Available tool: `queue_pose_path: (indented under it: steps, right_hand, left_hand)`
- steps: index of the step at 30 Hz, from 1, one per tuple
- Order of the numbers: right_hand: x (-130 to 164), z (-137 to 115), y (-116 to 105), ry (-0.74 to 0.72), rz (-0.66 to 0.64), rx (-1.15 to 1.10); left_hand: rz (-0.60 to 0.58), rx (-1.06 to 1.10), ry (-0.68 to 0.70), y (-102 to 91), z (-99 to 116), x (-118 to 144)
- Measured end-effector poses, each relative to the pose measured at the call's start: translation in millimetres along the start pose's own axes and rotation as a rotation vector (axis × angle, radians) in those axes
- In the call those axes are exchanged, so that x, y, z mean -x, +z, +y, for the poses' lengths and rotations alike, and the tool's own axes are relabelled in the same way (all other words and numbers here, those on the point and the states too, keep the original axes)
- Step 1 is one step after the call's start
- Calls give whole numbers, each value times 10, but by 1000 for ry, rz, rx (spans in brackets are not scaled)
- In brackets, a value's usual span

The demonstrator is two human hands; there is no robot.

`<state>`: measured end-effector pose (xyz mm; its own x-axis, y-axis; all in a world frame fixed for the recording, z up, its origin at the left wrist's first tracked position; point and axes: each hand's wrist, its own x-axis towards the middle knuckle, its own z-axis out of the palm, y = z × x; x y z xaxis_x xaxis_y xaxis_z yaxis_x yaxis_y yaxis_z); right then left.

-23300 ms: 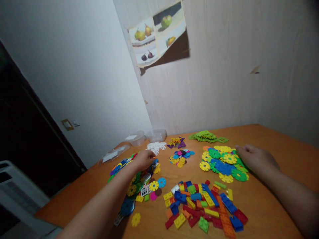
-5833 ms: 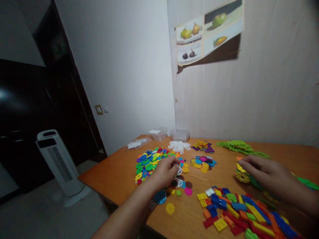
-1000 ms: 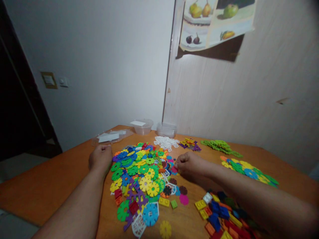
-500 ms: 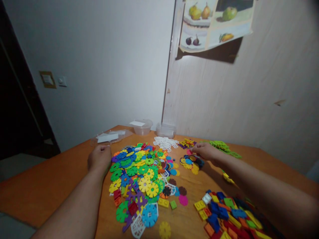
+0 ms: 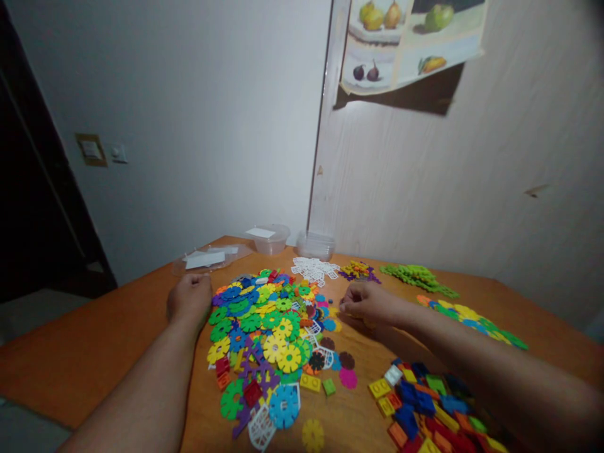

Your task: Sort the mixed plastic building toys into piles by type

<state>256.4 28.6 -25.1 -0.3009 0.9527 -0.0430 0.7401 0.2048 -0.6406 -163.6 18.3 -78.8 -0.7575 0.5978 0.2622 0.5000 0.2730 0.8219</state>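
My left hand (image 5: pixel 190 299) rests on the table, loosely closed, against the left side of a mixed heap of plastic pieces (image 5: pixel 250 324). Its fingers are curled under, and nothing shows in them. To the right of the heap, my right hand (image 5: pixel 361 301) hangs low with thumb and fingers pinched together; what they hold, if anything, is hidden. That hand covers most of a small group of little notched discs. Small yellow and blue discs (image 5: pixel 329 324) lie at the heap's edge near its fingertips.
Building bricks (image 5: pixel 425 409) are piled at front right. Large notched discs (image 5: pixel 472 321) lie behind the right forearm. White pieces (image 5: pixel 314 270), purple-yellow pieces (image 5: pixel 357 270) and green pieces (image 5: pixel 418 278) form groups at the back. Clear tubs (image 5: pixel 270 240) and plastic lids (image 5: pixel 207 258) stand near the wall.
My right hand has moved left and nearer to me, from the far side of the small disc group to over it. The pink disc at its fingertips no longer shows. My left hand stays put.
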Motion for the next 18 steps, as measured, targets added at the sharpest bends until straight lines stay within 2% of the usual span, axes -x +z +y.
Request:
queue_pose_path:
  steps: [3,5,14,18]
  right_hand:
    - [70,-118,157,-43,-128,59]
    - [85,-153,222,-50,-161,117]
    - [69,-168,320,-90,-143,96]
    - [21,-92,184,-27,-65,6]
  left_hand:
    - [-1,2,3,20,-33,-27]
    - [0,4,5,38,-55,-47]
    - [4,0,-10,41,-42,-46]
    - [9,3,-1,30,-32,-24]
